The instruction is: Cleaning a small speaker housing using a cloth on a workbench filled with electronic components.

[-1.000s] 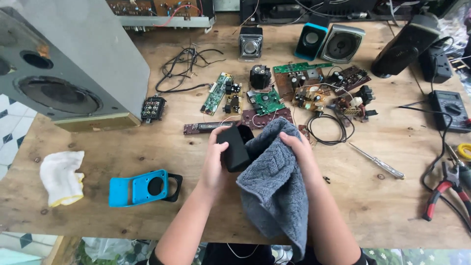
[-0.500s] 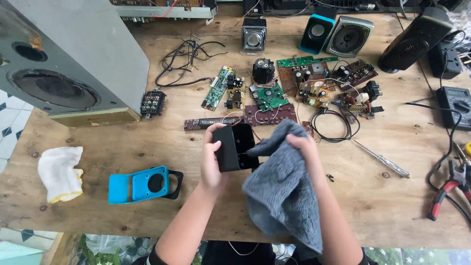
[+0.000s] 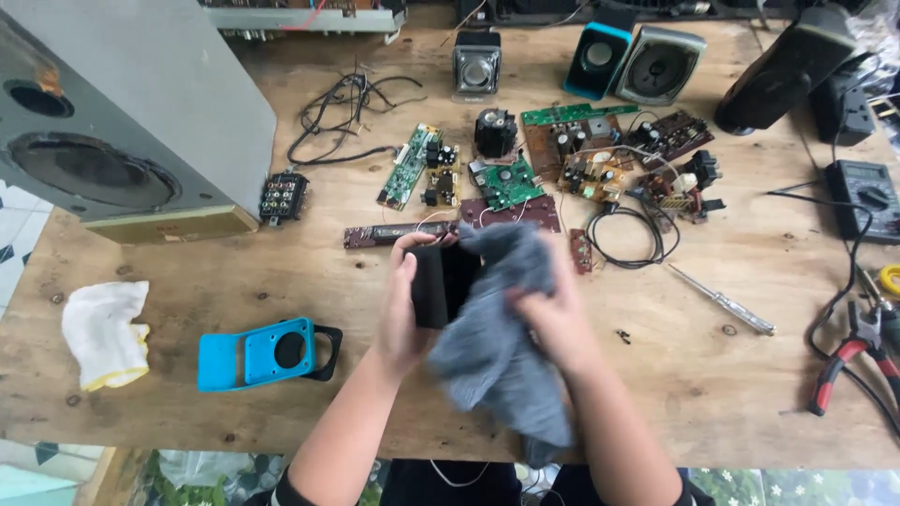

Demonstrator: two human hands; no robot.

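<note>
Seen from the head camera, a small black speaker housing is held above the middle of a wooden workbench. It is gripped by the left hand, whose fingers are curled closed around its left edge. A grey cloth is pressed against the housing's right side by the right hand, which is closed on a bunched fold; the rest of the cloth hangs toward the person. A blue speaker faceplate lies to the left, a white glove farther left. Green circuit boards are spread just beyond the hands, and a screwdriver lies to the right.
</note>
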